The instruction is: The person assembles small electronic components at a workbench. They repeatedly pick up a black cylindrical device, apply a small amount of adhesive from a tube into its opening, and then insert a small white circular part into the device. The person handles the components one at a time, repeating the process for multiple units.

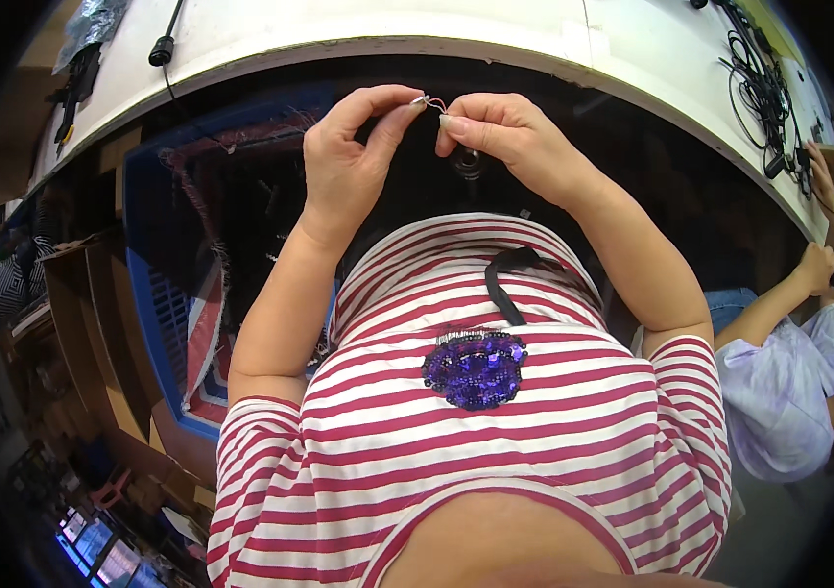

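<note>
Both my hands are raised just in front of the white table's edge, close together. My left hand (350,147) is closed in a pinch of thumb and forefinger on a small silvery part (425,101), too small to name. Thin red and whitish wires (439,105) run from it across the short gap to the other hand. There my right hand (507,129) pinches them between thumb and fingertips, its other fingers curled in. Beneath the right hand shows a dark, shiny round thing (469,165); I cannot tell whether it hangs from the wires.
The white table (338,22) curves across the far side. On it lie a black cable with a lamp-holder-like end (161,51) and tangled black cables (762,93). A blue plastic crate (157,304) and cardboard boxes (108,333) stand left. A co-worker (779,392) works at right.
</note>
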`<state>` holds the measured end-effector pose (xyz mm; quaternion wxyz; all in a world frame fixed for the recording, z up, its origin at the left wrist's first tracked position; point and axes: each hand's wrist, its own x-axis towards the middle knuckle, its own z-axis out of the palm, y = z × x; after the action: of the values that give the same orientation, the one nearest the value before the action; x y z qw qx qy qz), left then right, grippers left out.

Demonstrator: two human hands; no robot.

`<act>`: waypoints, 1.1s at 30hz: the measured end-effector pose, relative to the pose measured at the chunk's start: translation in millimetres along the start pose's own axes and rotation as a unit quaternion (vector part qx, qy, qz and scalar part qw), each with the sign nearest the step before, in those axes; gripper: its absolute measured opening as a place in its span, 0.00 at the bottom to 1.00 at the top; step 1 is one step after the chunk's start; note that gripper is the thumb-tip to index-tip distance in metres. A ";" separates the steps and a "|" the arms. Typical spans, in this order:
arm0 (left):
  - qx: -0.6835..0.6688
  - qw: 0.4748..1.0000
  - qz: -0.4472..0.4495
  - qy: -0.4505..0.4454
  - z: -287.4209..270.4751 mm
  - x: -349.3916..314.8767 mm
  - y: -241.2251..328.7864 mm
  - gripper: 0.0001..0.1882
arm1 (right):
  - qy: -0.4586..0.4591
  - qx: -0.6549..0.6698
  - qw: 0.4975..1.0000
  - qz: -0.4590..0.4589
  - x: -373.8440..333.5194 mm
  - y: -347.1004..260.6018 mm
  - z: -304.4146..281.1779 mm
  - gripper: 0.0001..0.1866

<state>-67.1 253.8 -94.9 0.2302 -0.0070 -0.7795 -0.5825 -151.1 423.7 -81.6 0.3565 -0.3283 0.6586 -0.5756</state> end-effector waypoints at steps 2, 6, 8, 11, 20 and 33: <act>-0.005 1.000 -0.023 0.009 2.2 1.7 1.7 0.07 | 0.001 0.009 1.000 0.000 -1.0 1.0 -1.3 0.11; 0.009 0.997 -0.078 -0.016 1.6 7.3 10.7 0.07 | 0.126 -0.062 0.990 -0.029 -5.3 1.8 4.4 0.10; 0.034 0.995 -0.093 -0.033 1.6 9.5 11.2 0.07 | 0.171 -0.176 0.966 -0.078 -8.3 0.8 3.6 0.10; 0.077 0.991 -0.095 -0.057 3.3 11.2 14.2 0.07 | 0.171 -0.176 0.966 -0.084 -11.2 4.2 -2.5 0.08; 0.152 0.980 -0.071 -0.109 6.1 17.0 23.0 0.09 | 0.124 -0.166 0.975 -0.077 -15.9 -1.9 -12.4 0.09; 0.133 0.973 -0.091 -0.166 5.7 19.3 26.3 0.09 | 0.079 -0.209 0.974 -0.041 -21.4 -18.7 -15.3 0.09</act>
<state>-79.0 262.5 -65.2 0.0420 -0.0017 -0.8746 -0.4830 -152.3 447.5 -59.9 0.2027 -0.3755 0.7763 -0.4639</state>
